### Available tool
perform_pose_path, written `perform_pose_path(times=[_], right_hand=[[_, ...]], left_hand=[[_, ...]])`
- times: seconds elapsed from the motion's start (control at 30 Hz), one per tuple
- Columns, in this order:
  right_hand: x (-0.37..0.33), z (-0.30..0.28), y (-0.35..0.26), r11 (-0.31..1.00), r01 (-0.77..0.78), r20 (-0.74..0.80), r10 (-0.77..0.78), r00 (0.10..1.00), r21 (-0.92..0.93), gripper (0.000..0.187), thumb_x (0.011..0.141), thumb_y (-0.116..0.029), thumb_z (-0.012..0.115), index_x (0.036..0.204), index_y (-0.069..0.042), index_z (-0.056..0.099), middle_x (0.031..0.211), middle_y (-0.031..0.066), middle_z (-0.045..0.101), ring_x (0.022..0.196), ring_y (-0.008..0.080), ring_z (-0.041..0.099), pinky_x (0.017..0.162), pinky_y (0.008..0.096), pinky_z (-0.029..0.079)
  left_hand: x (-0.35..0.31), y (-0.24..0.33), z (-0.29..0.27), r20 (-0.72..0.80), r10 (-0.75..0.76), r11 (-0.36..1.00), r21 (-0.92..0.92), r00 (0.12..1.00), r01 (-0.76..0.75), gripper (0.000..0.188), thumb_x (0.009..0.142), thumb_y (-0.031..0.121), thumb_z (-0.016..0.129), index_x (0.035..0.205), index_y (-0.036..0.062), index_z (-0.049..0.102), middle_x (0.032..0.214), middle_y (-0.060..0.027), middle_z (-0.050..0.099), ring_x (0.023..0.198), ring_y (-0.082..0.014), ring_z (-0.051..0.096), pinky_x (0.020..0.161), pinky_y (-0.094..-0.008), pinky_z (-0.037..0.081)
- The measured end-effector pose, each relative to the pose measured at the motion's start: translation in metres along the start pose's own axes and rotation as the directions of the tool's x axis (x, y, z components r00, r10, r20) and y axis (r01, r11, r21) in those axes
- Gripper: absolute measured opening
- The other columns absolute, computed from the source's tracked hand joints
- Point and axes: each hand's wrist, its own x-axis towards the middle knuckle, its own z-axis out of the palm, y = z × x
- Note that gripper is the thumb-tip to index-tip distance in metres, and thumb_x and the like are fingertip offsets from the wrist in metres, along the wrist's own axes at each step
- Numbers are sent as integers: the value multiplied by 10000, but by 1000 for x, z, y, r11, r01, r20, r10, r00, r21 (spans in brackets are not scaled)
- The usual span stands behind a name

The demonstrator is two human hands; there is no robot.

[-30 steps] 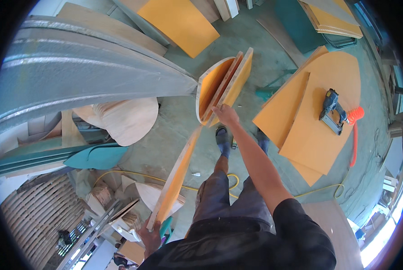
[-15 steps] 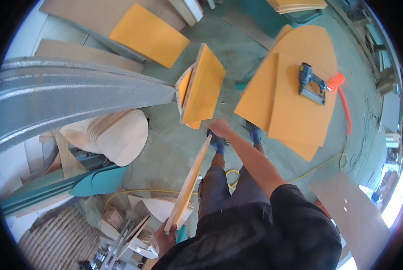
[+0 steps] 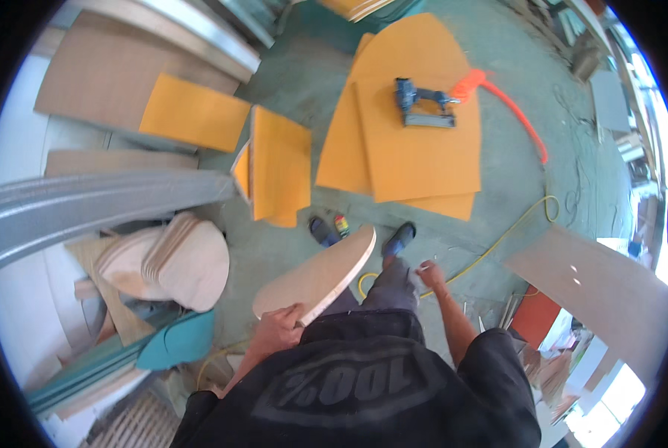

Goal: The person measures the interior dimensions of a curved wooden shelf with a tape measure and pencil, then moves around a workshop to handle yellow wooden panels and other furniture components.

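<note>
My left hand (image 3: 280, 327) grips the edge of a pale wooden panel (image 3: 315, 276) with a rounded end, tilted in front of my legs. My right hand (image 3: 429, 275) hangs apart from the panel, past my right leg, its fingers curled; whether anything small is in them is hidden. Ahead on the floor lies a stack of yellow-faced panels (image 3: 423, 164). A nail gun (image 3: 423, 103) rests on top, joined to a red coiled air hose (image 3: 468, 86). A small bottle (image 3: 341, 225) stands between my feet.
Yellow-faced boards (image 3: 281, 168) stand upright ahead left, beside a long grey metal beam (image 3: 110, 201). Rounded plywood pieces (image 3: 192, 261) are stacked at left, near a teal panel (image 3: 177, 340). A yellow hose (image 3: 491, 250) crosses the floor. A large brown sheet (image 3: 595, 287) leans at right.
The panel in my left hand has turned from edge-on to show its broad face and come across my legs. My right hand has moved away from its far end, back to the right.
</note>
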Motion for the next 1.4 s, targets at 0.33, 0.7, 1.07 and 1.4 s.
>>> perform_pose_path(times=[0.33, 0.7, 1.07, 1.4], right_hand=[[-112, -45, 12, 809, 291, -291, -156, 944, 511, 872, 683, -321, 858, 1429, -134, 447, 1458, 208, 434, 1370, 402, 385, 1125, 493, 339], [-237, -178, 212, 588, 210, -526, 437, 730, 781, 543, 568, -411, 937, 878, -54, 670, 884, 133, 682, 899, 325, 656, 832, 415, 496], [-309, -388, 312, 833, 188, -843, 466, 269, 520, 825, 401, -775, 807, 621, -64, 450, 579, 27, 438, 542, 194, 467, 507, 336, 367], [-204, -528, 409, 779, 173, -792, 558, 247, 602, 718, 598, -605, 889, 598, -78, 401, 562, -55, 352, 556, 69, 348, 475, 280, 275]], left_hand=[[118, 173, 46, 308, 525, 825, 43, 793, -563, 394, 683, 211, 727, 1064, 114, 688, 949, -84, 720, 737, -263, 679, 620, -387, 544], [201, 490, 140, 115, 827, 561, -220, 550, -798, 220, 737, 197, 854, 829, 50, 718, 687, -107, 669, 590, -267, 647, 538, -349, 497], [289, 655, 135, -54, 840, 467, -437, 541, -769, 215, 743, 169, 853, 814, 55, 685, 736, -91, 691, 627, -226, 682, 593, -309, 519], [530, 781, 217, -161, 729, 551, -439, 665, -710, 350, 732, 249, 871, 880, 29, 642, 742, -70, 659, 675, -130, 626, 647, -283, 499]])
